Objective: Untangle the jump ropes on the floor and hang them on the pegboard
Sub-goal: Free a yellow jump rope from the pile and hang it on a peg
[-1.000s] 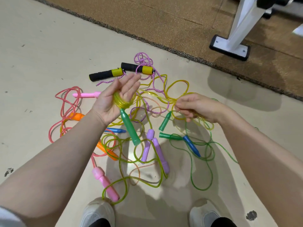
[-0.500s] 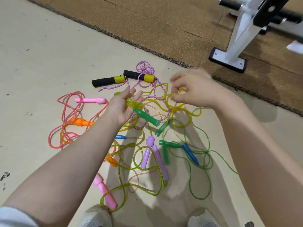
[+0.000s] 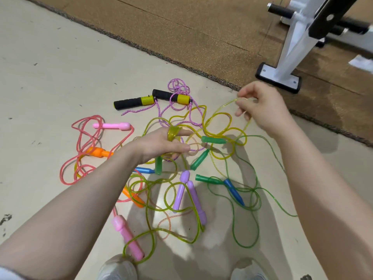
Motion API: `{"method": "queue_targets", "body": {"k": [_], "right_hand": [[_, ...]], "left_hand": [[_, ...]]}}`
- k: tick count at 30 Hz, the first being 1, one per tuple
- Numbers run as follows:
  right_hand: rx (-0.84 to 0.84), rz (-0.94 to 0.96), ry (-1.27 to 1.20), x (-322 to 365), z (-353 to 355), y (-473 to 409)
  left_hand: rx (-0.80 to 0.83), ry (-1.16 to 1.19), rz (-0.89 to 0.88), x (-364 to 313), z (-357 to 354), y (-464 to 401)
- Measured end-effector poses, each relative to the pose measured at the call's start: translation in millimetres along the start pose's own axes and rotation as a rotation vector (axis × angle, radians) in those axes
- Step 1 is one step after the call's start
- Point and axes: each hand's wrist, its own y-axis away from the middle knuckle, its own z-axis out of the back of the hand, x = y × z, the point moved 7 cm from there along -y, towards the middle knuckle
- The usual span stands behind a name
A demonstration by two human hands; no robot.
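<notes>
Left hand [image 3: 161, 145] is gripping coiled yellow rope [image 3: 173, 133] with green handle [image 3: 158, 165] hanging; right hand [image 3: 260, 107] is pinching a yellow strand [image 3: 226, 105]. Can't make out any writing on the handles.

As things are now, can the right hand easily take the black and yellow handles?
Probably not yet. The right hand pinches a strand of the yellow rope, so it is occupied. The black and yellow handles lie uncovered on the floor to its left; once it lets go, nothing blocks the way.
</notes>
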Motion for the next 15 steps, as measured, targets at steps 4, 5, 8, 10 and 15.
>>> {"method": "queue_targets", "body": {"k": [4, 5, 8, 10, 15], "right_hand": [[-0.026, -0.029, 0.022, -12.4, 20.0, -0.1], [-0.007, -0.025, 0.073, -15.3, 20.9, 1.6], [0.104, -0.101, 0.222, -28.0, 15.2, 6.0], [0.127, -0.129, 0.323, -33.3, 9.6, 4.6], [0.045, 0.013, 0.021, 6.1, 1.1, 4.7]], "left_hand": [[0.064, 0.277, -0.109, -4.6, 8.8, 3.3], [0.072, 0.343, -0.15, -8.9, 11.1, 4.0], [0.06, 0.469, -0.257, -21.7, 19.1, 5.3], [0.073, 0.501, -0.31, -31.7, 20.9, 7.1], [0.081, 0.451, -0.358, -55.9, 8.5, 10.2]]}}
